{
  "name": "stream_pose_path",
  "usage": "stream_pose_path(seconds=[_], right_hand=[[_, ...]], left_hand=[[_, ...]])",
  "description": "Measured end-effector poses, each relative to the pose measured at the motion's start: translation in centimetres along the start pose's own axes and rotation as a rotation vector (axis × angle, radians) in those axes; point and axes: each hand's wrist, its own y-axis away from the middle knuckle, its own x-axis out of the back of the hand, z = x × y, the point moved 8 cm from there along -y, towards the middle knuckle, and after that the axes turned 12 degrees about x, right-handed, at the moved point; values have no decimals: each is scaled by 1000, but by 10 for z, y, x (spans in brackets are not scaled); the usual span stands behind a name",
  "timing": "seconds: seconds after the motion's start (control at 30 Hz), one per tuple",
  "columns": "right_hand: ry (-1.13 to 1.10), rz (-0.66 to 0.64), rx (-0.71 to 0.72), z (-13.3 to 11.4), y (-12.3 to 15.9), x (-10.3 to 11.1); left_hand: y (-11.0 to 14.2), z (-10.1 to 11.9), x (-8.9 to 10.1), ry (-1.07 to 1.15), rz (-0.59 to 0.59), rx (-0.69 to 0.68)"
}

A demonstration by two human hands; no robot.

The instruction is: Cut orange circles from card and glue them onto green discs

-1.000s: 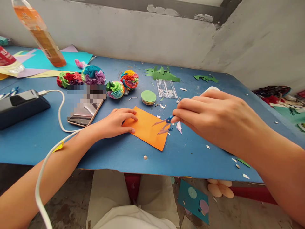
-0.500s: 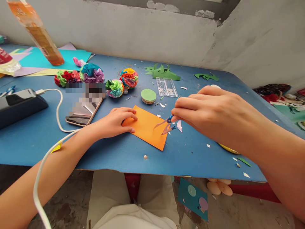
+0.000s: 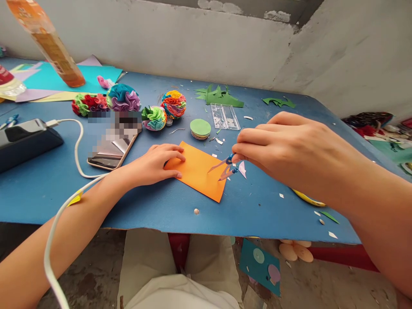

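Pinching compass [image 3: 229, 159], apparently touching orange paper [image 3: 198, 171].

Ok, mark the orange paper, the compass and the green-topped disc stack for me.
Orange paper [image 3: 198, 171], head view: middle of its surface.
Compass [image 3: 229, 159], head view: blue upper part.
Green-topped disc stack [image 3: 200, 128], head view: its top disc.

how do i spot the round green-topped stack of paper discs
On the blue table, find the rectangular orange paper sheet under the left hand. Just beyond it sits the stack, near the clear plastic case. Unlike the ruffled multicoloured balls nearby, its top is flat, round and plain green.
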Motion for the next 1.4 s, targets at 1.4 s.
stream_pose_path(seconds=[1.4], right_hand=[[3,18,25,-2,3,-3]], left_hand=[[0,1,0,-6,1,17]])
